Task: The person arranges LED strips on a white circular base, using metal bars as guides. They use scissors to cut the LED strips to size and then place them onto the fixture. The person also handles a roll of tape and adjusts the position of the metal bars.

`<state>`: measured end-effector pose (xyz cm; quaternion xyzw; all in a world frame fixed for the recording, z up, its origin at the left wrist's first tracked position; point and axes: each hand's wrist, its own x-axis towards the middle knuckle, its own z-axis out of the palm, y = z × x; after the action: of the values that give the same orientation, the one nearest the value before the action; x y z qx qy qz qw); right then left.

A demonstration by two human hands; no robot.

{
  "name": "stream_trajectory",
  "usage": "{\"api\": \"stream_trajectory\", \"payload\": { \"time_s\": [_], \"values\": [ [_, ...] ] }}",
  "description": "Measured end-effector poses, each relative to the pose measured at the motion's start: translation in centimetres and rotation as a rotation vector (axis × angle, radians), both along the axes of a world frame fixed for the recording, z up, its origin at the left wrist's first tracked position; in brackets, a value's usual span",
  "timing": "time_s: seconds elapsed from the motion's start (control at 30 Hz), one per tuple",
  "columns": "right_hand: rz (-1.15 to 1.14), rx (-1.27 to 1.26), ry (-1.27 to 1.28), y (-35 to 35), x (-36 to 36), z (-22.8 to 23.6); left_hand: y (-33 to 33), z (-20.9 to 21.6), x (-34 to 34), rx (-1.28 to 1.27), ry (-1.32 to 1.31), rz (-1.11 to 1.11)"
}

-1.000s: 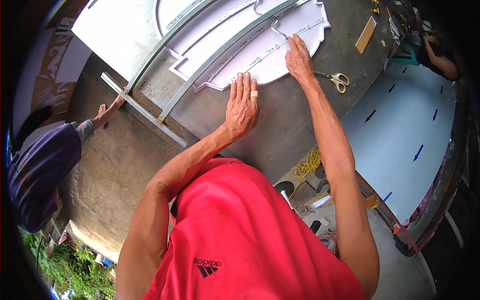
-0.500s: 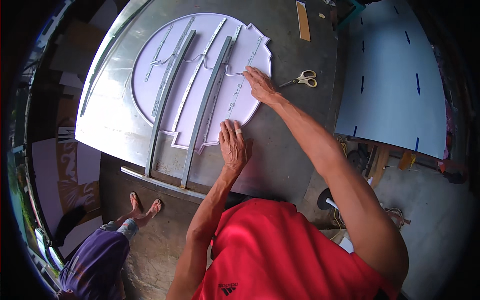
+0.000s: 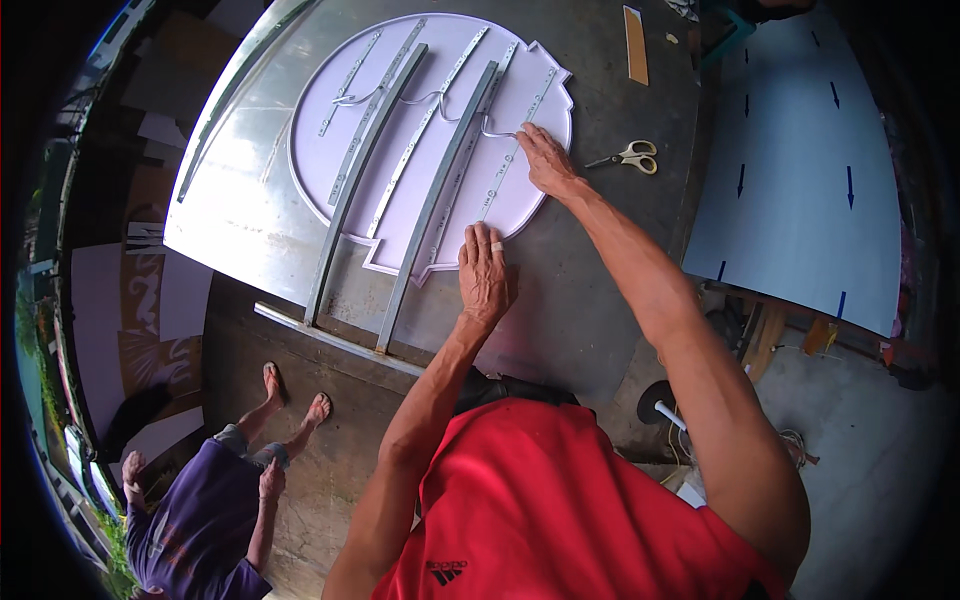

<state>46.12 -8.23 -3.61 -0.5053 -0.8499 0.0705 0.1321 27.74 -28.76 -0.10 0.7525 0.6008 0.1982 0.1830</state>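
Note:
A pale, round sign panel (image 3: 345,185) with a raised rim and notched corners lies on the table. Several LED strips (image 3: 405,160) run across it, joined by a thin white wire (image 3: 495,134). My right hand (image 3: 551,166) lies on the far right part of the panel, fingers stretched out over the rightmost LED strip where the wire meets it. At the strip's near end, my left hand (image 3: 486,276) rests with straight fingers on the panel's near rim. Both hands are open and their fingertips touch the panel. Whatever lies under the fingertips is hidden.
Two grey metal bars (image 3: 372,165) cross the panel and join a rail (image 3: 335,338) at the table's near edge. Scissors (image 3: 628,158) and a brown strip (image 3: 636,46) lie to the right. Beyond stands a blue-grey sheet (image 3: 795,190) with arrows. Another person (image 3: 205,520) is at lower left.
The whole view has shifted, so the panel appears farther right and higher. My hands keep about the same places on it. The other person's arms and hands now show.

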Motion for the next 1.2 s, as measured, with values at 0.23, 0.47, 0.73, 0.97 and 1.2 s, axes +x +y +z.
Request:
{"api": "stream_trajectory", "payload": {
  "time_s": [0.23,0.47,0.73,0.97,1.2],
  "values": [
    [0.085,-0.066,0.001,0.8,1.1,-0.4,-1.2,0.2,-0.5,0.033,0.042,0.158],
    [0.152,-0.153,0.014,2.1,2.6,-0.1,-1.0,-0.3,0.2,0.062,-0.031,0.225],
    [0.203,-0.248,-0.105,2.9,2.4,2.0,-0.4,-0.2,-0.3,0.081,-0.047,0.231],
    [0.227,-0.232,-0.137,4.1,2.4,1.3,-1.0,-1.0,0.8,0.061,-0.011,0.259],
    [0.268,-0.118,-0.107,3.6,3.1,0.0,-1.0,-1.1,0.5,0.106,-0.017,0.273]
  ]
}}
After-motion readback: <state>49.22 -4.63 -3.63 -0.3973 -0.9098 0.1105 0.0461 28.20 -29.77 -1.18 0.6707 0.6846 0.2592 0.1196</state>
